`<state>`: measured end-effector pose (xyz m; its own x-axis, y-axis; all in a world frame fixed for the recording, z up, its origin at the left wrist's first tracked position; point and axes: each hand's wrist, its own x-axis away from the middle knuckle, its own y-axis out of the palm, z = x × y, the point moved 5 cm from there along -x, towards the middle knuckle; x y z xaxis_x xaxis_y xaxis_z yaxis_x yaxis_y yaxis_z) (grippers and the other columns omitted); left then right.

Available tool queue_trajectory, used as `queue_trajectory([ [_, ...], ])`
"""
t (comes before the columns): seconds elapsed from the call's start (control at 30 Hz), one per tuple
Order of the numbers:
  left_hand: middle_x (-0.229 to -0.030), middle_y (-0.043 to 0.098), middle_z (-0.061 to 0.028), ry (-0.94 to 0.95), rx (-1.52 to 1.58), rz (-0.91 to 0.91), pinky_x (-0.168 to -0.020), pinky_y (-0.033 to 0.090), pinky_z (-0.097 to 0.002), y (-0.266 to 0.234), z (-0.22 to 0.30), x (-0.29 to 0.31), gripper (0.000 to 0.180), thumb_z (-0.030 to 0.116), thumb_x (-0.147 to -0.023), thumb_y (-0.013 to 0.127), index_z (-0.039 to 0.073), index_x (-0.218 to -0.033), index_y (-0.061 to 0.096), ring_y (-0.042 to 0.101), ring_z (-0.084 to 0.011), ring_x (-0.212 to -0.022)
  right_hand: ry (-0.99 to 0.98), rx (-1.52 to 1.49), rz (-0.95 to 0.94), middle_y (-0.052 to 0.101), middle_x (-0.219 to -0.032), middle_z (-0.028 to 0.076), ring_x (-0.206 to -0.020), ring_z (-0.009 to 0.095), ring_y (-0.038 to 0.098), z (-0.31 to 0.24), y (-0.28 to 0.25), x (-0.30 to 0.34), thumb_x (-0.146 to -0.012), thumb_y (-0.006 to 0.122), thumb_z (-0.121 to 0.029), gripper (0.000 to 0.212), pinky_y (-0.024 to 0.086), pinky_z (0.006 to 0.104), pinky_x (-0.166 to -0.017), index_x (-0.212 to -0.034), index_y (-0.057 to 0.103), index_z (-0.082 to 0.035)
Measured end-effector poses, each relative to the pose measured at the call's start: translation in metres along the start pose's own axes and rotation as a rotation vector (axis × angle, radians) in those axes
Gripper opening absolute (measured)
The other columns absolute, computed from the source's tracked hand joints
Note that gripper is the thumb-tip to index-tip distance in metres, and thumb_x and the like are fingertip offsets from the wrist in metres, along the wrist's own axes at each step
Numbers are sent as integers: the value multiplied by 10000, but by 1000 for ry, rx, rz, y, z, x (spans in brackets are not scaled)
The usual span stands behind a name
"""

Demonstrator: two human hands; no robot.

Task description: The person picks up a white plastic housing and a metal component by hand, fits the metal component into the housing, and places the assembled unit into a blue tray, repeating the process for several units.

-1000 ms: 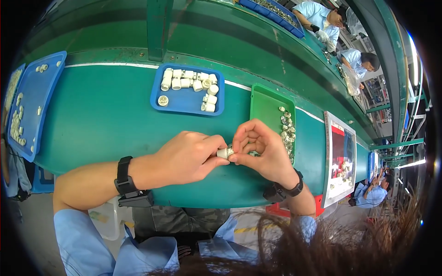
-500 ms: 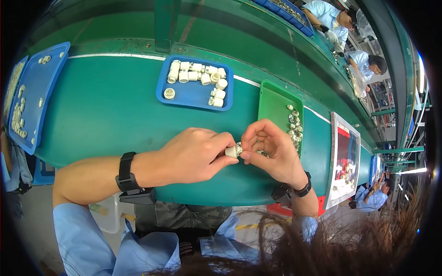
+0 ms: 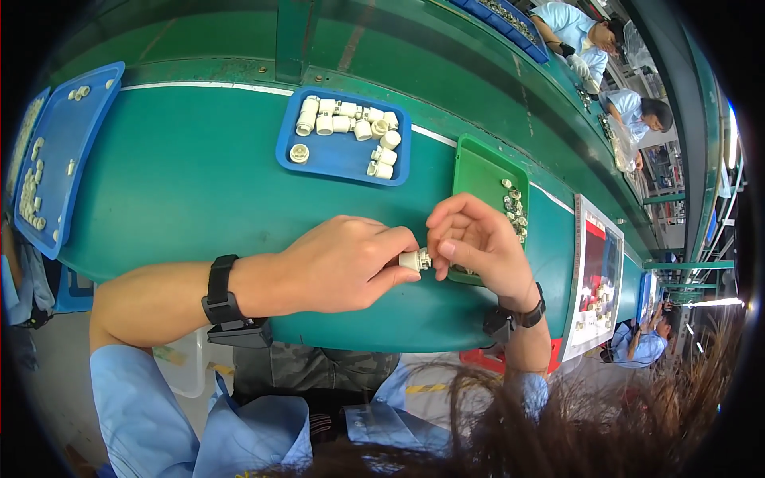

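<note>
Left hand (image 3: pixel 341 264) pinches white fitting (image 3: pixel 409 260) by its body, presumably leaving the metal end (image 3: pixel 425 260) exposed. Right hand (image 3: pixel 482 247) beside it: grip slack, apparently empty; contact unclear.

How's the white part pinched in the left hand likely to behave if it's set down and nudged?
The white part looks round-sided, so laid on its side it would probably roll. It seems stiff: no squashing shows where the left hand pinches it. It's likely light too, being small enough for that fingertip hold.
</note>
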<state>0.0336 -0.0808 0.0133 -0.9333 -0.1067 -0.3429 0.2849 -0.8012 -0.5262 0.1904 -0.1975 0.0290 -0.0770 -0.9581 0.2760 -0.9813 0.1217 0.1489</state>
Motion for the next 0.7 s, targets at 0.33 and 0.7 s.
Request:
queue_trajectory([
  [0.33, -818, 710, -105, 106, -57, -9, -672, 561, -425, 2, 0, 1, 227, 186, -923, 799, 42, -1065, 696, 693, -301, -749, -98, 351, -2, 682, -1078, 77, -930, 134, 694, -12, 2, 4, -864, 807, 115, 378, 609, 274, -803, -1185, 631, 19],
  [0.7, -711, 607, -24, 269, -281, 31, -491, 500, -364, 4, 12, 11, 228, 144, -898, 800, 71, -1081, 686, 641, -202, -656, 124, -156, -130, 659, -1033, 52, -912, 132, 683, 17, 10, -1, -921, 800, 46, 365, 633, 297, -740, -1164, 543, -42],
])
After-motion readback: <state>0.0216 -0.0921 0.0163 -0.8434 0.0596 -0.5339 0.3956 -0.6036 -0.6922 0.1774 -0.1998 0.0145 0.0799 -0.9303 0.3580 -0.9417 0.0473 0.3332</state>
